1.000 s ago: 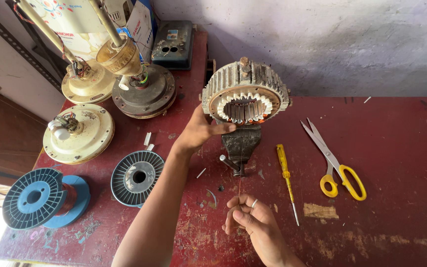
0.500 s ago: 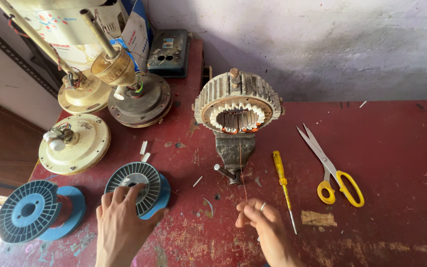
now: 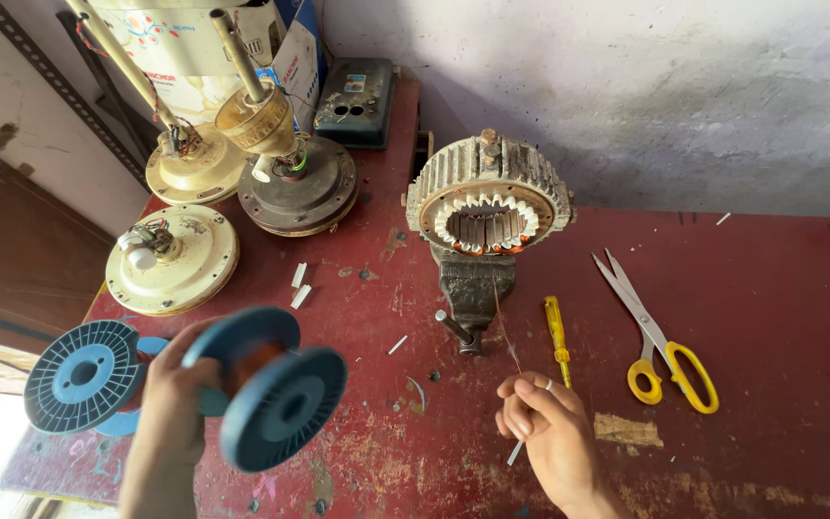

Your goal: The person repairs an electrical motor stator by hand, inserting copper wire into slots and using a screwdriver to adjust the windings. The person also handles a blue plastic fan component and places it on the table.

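Observation:
My left hand (image 3: pixel 173 404) holds a blue plastic spool (image 3: pixel 266 384) wound with copper wire, lifted off the red table (image 3: pixel 770 317) at the lower left. My right hand (image 3: pixel 545 423) pinches a thin copper wire (image 3: pixel 505 327) that runs up to a round slotted motor stator (image 3: pixel 488 202). The stator is clamped upright in a small dark bench vise (image 3: pixel 473 288) at the table's middle. A second blue spool (image 3: pixel 84 375) lies flat on the table just left of my left hand.
A yellow screwdriver (image 3: pixel 556 336) and yellow-handled scissors (image 3: pixel 660 336) lie right of the vise. Three cream and dark fan motor housings (image 3: pixel 173 258) stand at the back left, with a dark box (image 3: pixel 355 101) behind. Small white slips lie scattered. A wall (image 3: pixel 626 86) closes the back.
My left hand left the stator, came down to the spool at the lower left, gripped it and lifted it off the table. My right hand kept holding the wire.

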